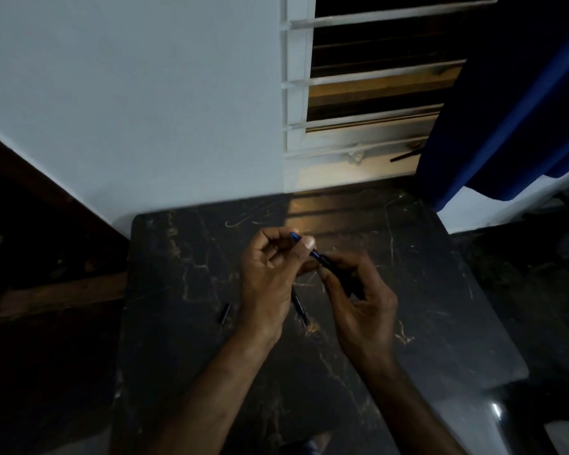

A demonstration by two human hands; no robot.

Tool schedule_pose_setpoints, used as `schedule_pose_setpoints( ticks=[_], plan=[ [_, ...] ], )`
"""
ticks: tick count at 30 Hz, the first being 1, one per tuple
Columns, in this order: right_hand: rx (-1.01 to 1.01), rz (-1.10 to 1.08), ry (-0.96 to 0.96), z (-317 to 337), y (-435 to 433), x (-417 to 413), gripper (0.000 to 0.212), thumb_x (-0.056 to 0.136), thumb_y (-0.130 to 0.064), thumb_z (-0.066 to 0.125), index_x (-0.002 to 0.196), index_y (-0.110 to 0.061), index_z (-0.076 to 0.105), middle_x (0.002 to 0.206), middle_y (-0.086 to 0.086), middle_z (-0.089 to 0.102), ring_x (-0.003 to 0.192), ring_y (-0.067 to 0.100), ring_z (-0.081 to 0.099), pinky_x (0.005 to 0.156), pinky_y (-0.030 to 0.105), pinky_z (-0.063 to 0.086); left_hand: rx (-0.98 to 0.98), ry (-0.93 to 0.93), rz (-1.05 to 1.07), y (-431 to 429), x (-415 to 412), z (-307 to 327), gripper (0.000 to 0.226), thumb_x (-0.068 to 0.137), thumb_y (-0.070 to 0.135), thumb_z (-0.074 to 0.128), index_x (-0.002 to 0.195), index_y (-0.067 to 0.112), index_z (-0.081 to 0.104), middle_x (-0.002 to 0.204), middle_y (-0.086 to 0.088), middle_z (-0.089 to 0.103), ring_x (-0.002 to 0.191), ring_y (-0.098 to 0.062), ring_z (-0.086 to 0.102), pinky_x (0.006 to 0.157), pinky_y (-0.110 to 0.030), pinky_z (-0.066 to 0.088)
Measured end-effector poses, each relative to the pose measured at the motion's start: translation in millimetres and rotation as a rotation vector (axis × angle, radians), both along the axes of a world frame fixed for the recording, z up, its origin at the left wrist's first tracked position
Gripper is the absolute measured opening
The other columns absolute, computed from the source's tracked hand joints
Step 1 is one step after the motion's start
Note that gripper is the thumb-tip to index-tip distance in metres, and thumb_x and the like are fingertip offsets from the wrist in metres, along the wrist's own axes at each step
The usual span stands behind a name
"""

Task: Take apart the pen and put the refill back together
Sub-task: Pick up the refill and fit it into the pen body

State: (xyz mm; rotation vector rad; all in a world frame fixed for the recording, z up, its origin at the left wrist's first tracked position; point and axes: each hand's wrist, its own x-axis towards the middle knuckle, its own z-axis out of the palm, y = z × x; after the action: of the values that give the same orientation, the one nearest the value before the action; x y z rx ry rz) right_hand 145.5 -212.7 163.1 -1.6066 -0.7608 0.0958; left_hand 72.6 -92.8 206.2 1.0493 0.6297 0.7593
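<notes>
Right hand (362, 297), left hand (270, 274) pinch pen (316, 254) between them.

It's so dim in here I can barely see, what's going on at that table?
A person is working on a blue pen over a dark marble table. The left hand pinches the pen's far end and the right hand grips the near, darker part, both holding it above the tabletop. Two loose parts already lie on the table: a thin dark stick under the hands and a short dark piece to the left.
</notes>
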Motion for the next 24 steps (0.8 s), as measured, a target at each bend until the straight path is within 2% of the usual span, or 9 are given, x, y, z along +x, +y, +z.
schedule_pose_setpoints(
  ticks=[6, 12, 15, 18, 20, 22, 24],
  plan=[
    [-0.066, 0.016, -0.1, -5, -2, -3, 0.021, 0.097, -0.024, 0.076, 0.118, -0.025, 0.074, 0.106, -0.008, 0.077, 0.097, 0.019, 0.077, 0.077, 0.047, 0.065, 0.006, 0.062, 0.025, 0, -7, -8, 0.013, 0.091, 0.001, 0.079, 0.097, 0.009, 0.071, 0.084, -0.003, 0.077, 0.078, -0.019, 0.075, 0.067, -0.031, 0.065],
    [-0.096, 0.052, -0.131, -6, -2, -7, 0.022, 0.098, -0.023, 0.075, 0.12, -0.025, 0.073, 0.108, -0.009, 0.076, 0.099, 0.016, 0.076, 0.08, 0.043, 0.065, 0.003, 0.061, 0.074, -7, -12, -19, 0.016, 0.087, 0.012, 0.085, 0.095, 0.012, 0.071, 0.082, -0.003, 0.077, 0.076, -0.017, 0.074, 0.067, -0.03, 0.064],
    [-0.094, 0.046, 0.007, -10, -7, -11, 0.025, 0.096, -0.016, 0.08, 0.115, -0.03, 0.072, 0.107, -0.013, 0.079, 0.099, 0.009, 0.079, 0.084, 0.035, 0.067, 0.049, 0.103, 0.039, -5, -15, -29, 0.014, 0.09, 0.008, 0.084, 0.093, 0.01, 0.07, 0.078, -0.002, 0.075, 0.07, -0.014, 0.072, 0.063, -0.026, 0.062],
    [-0.108, 0.109, 0.22, -17, -11, -14, 0.02, 0.095, -0.01, 0.081, 0.108, -0.024, 0.075, 0.103, -0.008, 0.082, 0.095, 0.013, 0.081, 0.081, 0.034, 0.067, -0.004, 0.151, -0.007, -4, -21, -43, 0.011, 0.089, 0.008, 0.083, 0.091, 0.009, 0.072, 0.074, -0.001, 0.077, 0.067, -0.013, 0.074, 0.063, -0.026, 0.062],
    [-0.108, 0.198, 0.35, -22, -15, -13, 0.014, 0.098, -0.008, 0.076, 0.105, -0.02, 0.077, 0.096, -0.001, 0.083, 0.085, 0.01, 0.08, 0.073, 0.024, 0.062, -0.04, 0.175, -0.026, -6, -27, -54, 0.009, 0.089, 0.009, 0.084, 0.091, 0.01, 0.075, 0.078, -0.003, 0.079, 0.07, -0.014, 0.076, 0.064, -0.025, 0.062],
    [-0.109, 0.263, 0.442, -26, -19, -13, 0.015, 0.103, -0.007, 0.07, 0.099, -0.02, 0.076, 0.082, 0.001, 0.079, 0.065, 0.002, 0.071, 0.059, 0.013, 0.051, -0.062, 0.182, -0.043, -9, -34, -65, 0.008, 0.089, 0.01, 0.083, 0.093, 0.013, 0.078, 0.087, -0.005, 0.081, 0.077, -0.014, 0.078, 0.067, -0.024, 0.062],
    [-0.125, 0.312, 0.582, -31, -23, -14, 0.02, 0.108, -0.009, 0.062, 0.092, -0.015, 0.073, 0.07, 0.0, 0.07, 0.048, -0.001, 0.055, 0.047, 0.015, 0.041, -0.086, 0.177, -0.088, -12, -39, -74, 0.011, 0.088, 0.012, 0.082, 0.098, 0.015, 0.079, 0.094, -0.008, 0.084, 0.084, -0.014, 0.08, 0.07, -0.022, 0.061]
  ],
)
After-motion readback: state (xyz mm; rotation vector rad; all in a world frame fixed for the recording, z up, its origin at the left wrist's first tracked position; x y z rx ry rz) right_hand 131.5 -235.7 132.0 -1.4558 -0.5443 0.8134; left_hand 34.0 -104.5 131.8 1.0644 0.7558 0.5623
